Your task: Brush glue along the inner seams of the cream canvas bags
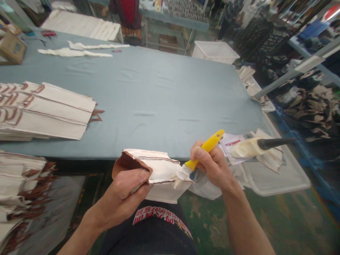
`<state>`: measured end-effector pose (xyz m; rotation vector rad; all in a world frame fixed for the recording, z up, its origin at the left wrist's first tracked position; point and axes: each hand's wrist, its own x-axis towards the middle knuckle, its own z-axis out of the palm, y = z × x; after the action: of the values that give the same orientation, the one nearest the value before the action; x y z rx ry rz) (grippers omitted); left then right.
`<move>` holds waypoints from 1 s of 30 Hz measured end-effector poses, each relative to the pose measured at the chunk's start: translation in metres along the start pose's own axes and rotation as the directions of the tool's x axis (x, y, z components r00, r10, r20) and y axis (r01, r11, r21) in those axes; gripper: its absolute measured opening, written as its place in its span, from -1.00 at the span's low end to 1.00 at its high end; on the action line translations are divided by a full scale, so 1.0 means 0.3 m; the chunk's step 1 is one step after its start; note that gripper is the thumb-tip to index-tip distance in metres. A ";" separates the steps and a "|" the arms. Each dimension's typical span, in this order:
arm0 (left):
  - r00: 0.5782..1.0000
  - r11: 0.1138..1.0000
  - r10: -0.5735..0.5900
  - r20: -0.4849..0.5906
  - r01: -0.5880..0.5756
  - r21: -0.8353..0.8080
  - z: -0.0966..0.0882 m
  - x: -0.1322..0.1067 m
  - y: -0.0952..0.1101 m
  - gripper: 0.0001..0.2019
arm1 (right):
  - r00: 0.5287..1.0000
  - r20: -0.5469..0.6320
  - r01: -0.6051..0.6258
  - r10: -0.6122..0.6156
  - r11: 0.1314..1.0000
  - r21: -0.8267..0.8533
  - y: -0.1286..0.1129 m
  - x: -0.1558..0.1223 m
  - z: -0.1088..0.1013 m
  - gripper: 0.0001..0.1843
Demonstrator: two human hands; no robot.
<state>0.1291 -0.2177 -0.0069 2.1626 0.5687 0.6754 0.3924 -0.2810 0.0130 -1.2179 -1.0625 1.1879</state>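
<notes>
My left hand (pixel 130 191) pinches the brown-lined open edge of a white fabric-like piece (pixel 162 168) with dark seams. This piece is held at the table's front edge, above my lap. Closed around the yellow handle of a paintbrush (pixel 207 148) is my right hand (pixel 212 164). White paste coats the brush's ferrule, and its bristles touch the right part of the white piece. Stacks of similar white pieces with brown edges (pixel 58 113) lie on the table to the left. More of them (pixel 21 184) hang lower, left of my left arm.
A blue-grey cloth covers the table (pixel 164 88). At the right, a cream container with a black-handled tool (pixel 247 147) stands by a clear plastic bin (pixel 276 177). White strips (pixel 77 52) lie at the back left, near a cardboard box (pixel 12 46). A white bin (pixel 215 51) stands behind the table.
</notes>
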 end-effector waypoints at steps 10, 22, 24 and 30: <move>1.000 0.998 -0.016 0.026 0.018 -0.060 0.019 0.039 0.019 -0.80 | 0.995 -0.078 0.074 -0.058 0.971 0.227 -0.033 0.093 0.165 -0.43; 0.990 0.990 -0.118 -0.075 0.112 -0.086 0.016 0.043 0.014 -0.79 | 0.894 -0.447 0.120 0.024 0.949 0.292 0.091 0.043 0.211 -0.47; 0.991 0.989 -0.112 -0.075 0.104 -0.104 0.016 0.048 0.020 -0.78 | 0.865 -0.501 0.134 0.022 0.953 0.273 0.099 0.029 0.193 -0.49; 0.988 0.986 -0.132 -0.075 0.123 -0.114 0.016 0.046 0.022 -0.77 | 0.789 -0.609 0.201 -0.083 0.971 0.127 0.078 -0.021 0.167 -0.53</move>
<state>0.1438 -0.2161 -0.0005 1.9863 0.6921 0.7111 0.3402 -0.2826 -0.0064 -1.2226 -0.5330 0.6794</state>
